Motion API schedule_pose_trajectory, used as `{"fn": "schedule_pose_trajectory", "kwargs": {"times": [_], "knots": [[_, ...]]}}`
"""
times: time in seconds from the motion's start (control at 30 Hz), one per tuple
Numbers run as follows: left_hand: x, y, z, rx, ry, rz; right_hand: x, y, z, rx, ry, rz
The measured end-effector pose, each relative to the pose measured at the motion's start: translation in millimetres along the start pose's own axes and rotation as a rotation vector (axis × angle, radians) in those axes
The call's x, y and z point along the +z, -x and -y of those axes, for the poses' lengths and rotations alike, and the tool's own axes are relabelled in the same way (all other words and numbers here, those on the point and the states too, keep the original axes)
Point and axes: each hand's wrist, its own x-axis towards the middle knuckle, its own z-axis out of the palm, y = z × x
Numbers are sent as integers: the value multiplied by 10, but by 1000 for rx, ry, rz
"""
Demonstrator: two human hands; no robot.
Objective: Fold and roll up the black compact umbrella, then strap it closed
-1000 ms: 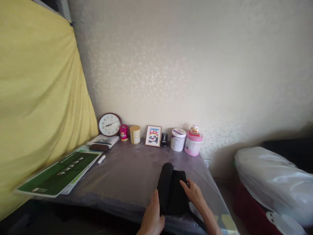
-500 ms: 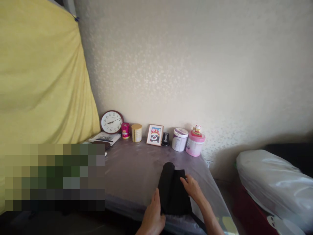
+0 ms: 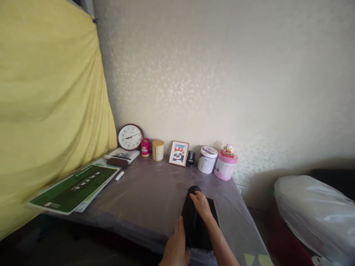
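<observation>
A black folded cloth (image 3: 202,236) lies near the front edge of the table, with a thicker rolled or folded part along its left side. My right hand (image 3: 202,207) reaches across the top of it, its fingers bent and closed on the upper end of that thick part. At the left edge, my left hand (image 3: 177,244) holds the cloth from the side, fingers fairly straight along it and thumb by the near corner. The underside of the cloth and some fingertips are hidden.
A covered table (image 3: 149,192) carries a clock (image 3: 130,136), a pink can (image 3: 145,147), a yellow-lidded tub (image 3: 158,150), a framed panda picture (image 3: 179,153), a purple-white tub (image 3: 208,160) and a pink tub (image 3: 226,166). Green printed sheets (image 3: 74,188) lie left. A plastic-covered bundle (image 3: 313,207) stands right.
My right hand has moved left from the right-hand flap onto the thick left part of the cloth. My left hand stays at the left edge. The view has shifted slightly left.
</observation>
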Motion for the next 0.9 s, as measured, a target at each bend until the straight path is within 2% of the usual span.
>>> {"fn": "schedule_pose_trajectory", "kwargs": {"times": [0.17,0.4,0.47,0.53,0.6,0.73,0.8,0.9], "knots": [[-51,15,-33,-30,-97,38,149,10,-21,14,48,41],[-101,65,107,44,-95,46,140,40,53,10,133,100],[-131,100,118,33,-127,16,129,63,87,5,50,164],[-159,120,90,44,-172,-70,120,91,113,-19,-31,223],[-171,109,34,132,-200,-148,117,118,124,-59,-47,240],[-155,21,-68,303,-243,-114,120,151,109,-114,-7,272],[-151,1,-83,318,-271,-103,120,158,94,-125,-14,288],[-181,59,-75,310,-297,-164,112,159,83,-115,-47,314]]}}
